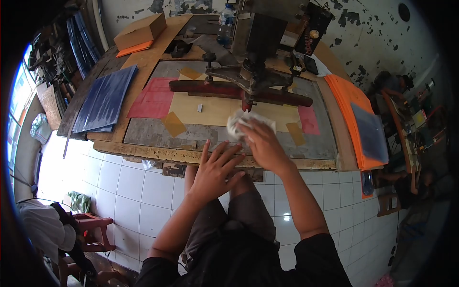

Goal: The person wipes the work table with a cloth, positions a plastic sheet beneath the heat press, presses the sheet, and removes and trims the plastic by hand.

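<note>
My right hand point(262, 144) presses a crumpled white cloth point(234, 125) onto the grey work plate point(210, 133), at the lower edge of a pale yellow sheet point(217, 117). My left hand point(220, 166) is open, its fingers spread, near the table's front edge; it holds nothing. Over the sheet hangs a press head point(248, 79) with a long dark red bar point(201, 87). A small light-grey piece point(200, 108) lies on the sheet. Pink sheets point(152, 98) and tan tape pieces point(173, 125) surround it.
Blue plastic sheets point(106, 100) lie at the left, near a cardboard box point(140, 32). An orange stack point(345, 112) with a clear bluish sheet point(370, 131) is at the right. A water bottle point(224, 26) stands behind. Other people are at both sides, with a red stool point(98, 229) at left.
</note>
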The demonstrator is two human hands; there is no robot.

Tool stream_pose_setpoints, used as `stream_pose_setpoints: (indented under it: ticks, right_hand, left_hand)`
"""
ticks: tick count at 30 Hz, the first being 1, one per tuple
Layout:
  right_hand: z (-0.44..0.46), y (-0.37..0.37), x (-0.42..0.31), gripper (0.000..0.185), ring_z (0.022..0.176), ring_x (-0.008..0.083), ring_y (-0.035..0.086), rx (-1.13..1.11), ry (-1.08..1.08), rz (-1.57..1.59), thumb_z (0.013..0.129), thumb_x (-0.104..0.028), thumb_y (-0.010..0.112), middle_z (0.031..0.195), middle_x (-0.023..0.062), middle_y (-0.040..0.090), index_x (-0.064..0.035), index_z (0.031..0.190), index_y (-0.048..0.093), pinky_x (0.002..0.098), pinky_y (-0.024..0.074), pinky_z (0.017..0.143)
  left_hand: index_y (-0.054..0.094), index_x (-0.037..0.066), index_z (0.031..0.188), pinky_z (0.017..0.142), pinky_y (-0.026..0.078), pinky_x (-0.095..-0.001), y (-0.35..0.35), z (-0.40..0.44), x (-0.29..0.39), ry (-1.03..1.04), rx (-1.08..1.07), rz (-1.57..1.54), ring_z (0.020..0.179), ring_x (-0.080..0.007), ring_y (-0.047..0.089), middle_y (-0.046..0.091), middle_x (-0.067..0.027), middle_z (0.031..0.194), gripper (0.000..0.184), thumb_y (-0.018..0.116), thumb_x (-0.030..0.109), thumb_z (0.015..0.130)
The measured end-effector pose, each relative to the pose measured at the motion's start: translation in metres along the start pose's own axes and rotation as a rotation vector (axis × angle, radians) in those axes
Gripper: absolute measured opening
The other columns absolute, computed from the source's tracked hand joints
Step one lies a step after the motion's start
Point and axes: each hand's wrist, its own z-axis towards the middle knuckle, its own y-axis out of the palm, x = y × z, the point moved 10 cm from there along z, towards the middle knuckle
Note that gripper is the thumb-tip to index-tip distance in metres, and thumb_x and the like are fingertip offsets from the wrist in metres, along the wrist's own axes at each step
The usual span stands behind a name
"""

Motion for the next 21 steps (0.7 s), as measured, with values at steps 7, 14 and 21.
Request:
stream_pose_setpoints:
  ticks: [7,14,21]
  right_hand:
    - [-0.05,-0.056,0.07,0.051,0.145,0.0401,0.056,0.017,0.232,0.065,0.101,-0.005,0.069,0.146,0.0184,0.067,-0.0094,0.151,0.063,0.0494,0.0463,0.121]
    - [-0.092,-0.035,-0.002,0.058,0.149,0.0393,0.052,0.106,0.164,-0.058,0.097,-0.003,0.071,0.156,0.0122,0.06,-0.0162,0.153,0.063,0.0558,0.0405,0.124]
    - [-0.146,-0.084,0.05,0.047,0.142,0.0398,0.057,0.214,0.394,-0.141,0.101,-0.011,0.07,0.155,0.0155,0.062,-0.0113,0.148,0.065,0.0541,0.0434,0.12]
  left_hand:
    - [0.069,0.023,0.145,0.133,0.015,-0.0674,0.0,-0.004,-0.001,-0.029,-0.011,0.014,0.153,-0.0321,0.048,0.057,0.0004,0.162,0.051,0.076,0.043,0.098]
    - [0.069,0.022,0.145,0.133,0.012,-0.0688,0.0,-0.005,0.001,-0.053,-0.018,-0.015,0.154,-0.033,0.046,0.057,0.0004,0.163,0.052,0.076,0.042,0.097]
    - [0.068,0.019,0.147,0.133,0.009,-0.0698,0.001,-0.004,0.002,-0.058,-0.034,-0.014,0.155,-0.0329,0.044,0.057,-0.0017,0.163,0.055,0.076,0.041,0.097]
